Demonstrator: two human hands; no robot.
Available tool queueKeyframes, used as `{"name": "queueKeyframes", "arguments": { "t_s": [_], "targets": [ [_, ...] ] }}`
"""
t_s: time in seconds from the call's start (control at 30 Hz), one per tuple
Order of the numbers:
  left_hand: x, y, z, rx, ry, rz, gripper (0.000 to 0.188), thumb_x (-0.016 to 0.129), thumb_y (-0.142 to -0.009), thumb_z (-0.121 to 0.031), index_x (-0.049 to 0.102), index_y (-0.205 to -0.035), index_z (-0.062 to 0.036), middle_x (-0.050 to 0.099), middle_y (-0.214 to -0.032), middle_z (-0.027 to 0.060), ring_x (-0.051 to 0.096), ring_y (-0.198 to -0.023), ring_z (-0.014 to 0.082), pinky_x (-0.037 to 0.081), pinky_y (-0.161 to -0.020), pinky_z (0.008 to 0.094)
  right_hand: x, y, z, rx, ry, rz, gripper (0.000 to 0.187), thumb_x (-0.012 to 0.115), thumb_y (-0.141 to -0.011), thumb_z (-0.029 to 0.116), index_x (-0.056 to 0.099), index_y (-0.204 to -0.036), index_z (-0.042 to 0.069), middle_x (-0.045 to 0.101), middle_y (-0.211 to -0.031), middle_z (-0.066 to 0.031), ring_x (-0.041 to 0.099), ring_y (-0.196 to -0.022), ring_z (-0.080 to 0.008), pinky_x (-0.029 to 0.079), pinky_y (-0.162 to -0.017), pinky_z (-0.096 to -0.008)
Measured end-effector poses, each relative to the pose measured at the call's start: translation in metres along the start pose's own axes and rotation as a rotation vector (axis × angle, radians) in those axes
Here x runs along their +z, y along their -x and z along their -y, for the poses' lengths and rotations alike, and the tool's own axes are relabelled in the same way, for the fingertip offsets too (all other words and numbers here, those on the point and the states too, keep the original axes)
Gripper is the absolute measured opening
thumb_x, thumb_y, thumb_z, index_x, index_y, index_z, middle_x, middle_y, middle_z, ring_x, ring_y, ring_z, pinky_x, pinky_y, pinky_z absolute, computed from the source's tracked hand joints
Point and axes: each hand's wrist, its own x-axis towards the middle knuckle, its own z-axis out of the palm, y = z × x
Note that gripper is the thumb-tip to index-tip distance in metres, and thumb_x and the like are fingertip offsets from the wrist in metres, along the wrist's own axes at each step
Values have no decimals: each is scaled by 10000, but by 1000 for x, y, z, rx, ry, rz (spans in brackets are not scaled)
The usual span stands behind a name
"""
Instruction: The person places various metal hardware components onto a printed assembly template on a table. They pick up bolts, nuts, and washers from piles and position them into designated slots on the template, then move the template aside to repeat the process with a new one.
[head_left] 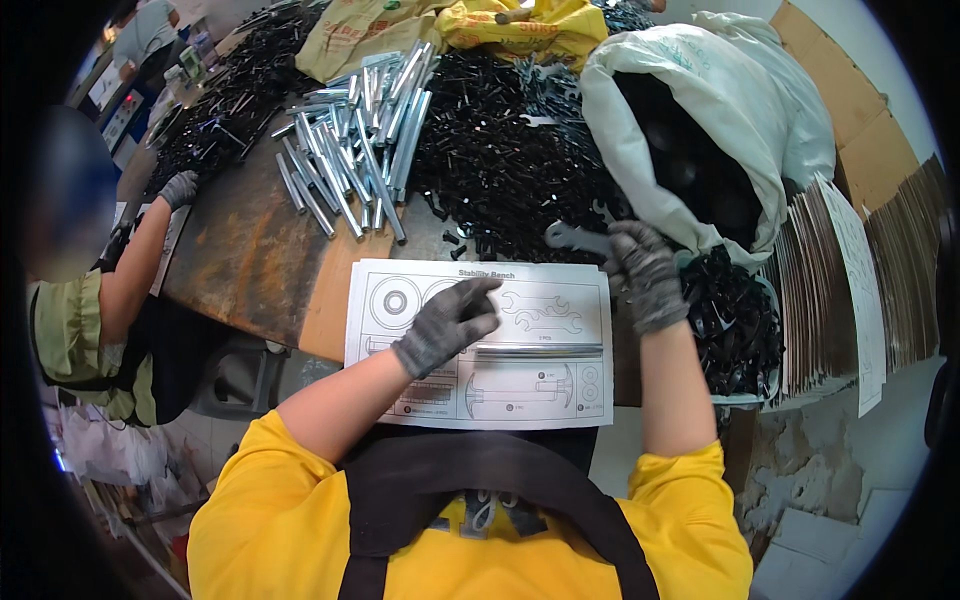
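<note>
My right hand [648, 275], in a grey glove, is closed around a grey open-end wrench [577, 238], whose jaw points left over the edge of the bolt pile. Below it lies a printed instruction sheet [480, 402] with line drawings of parts. Over the sheet's upper middle hovers my left hand [447, 327], also gloved; its index finger and thumb are apart and nothing shows between them. A shiny metal tube [540, 350] rests crosswise on the sheet, just right of that hand. Another wrench end [603, 211] shows beside my right hand.
Black bolts [500, 150] are heaped behind the sheet, with silver tubes [365, 140] to their left. A white sack [625, 130] of black parts stands right, above a tub [770, 365] of black pieces. Cardboard sheets [815, 290] stand far right. A co-worker's gloved hand [179, 189] is left.
</note>
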Motion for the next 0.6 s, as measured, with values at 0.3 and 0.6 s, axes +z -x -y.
{"name": "queueKeyframes", "arguments": {
  "t_s": [0.3,0.6],
  "targets": [
    [16,-27,-22,-148,181,-128,311,632,-762,-255,596,-979,-35,601,-848,38,545,-734,107,457,-626,230,58,55,-56,-58,187,249,182,579,-823,153,533,-948,29,582,-781,-79,582,-661,-137,495,-558,-231],
    [-7,-78,-43,-297,-919,350,471,730,-699,-226,516,-1092,-80,595,-954,88,604,-810,197,514,-690,319,5,35,-58,-526,1175,97,152,620,-758,201,638,-870,99,596,-786,-95,585,-752,-244,473,-709,-356]
  ]
}}
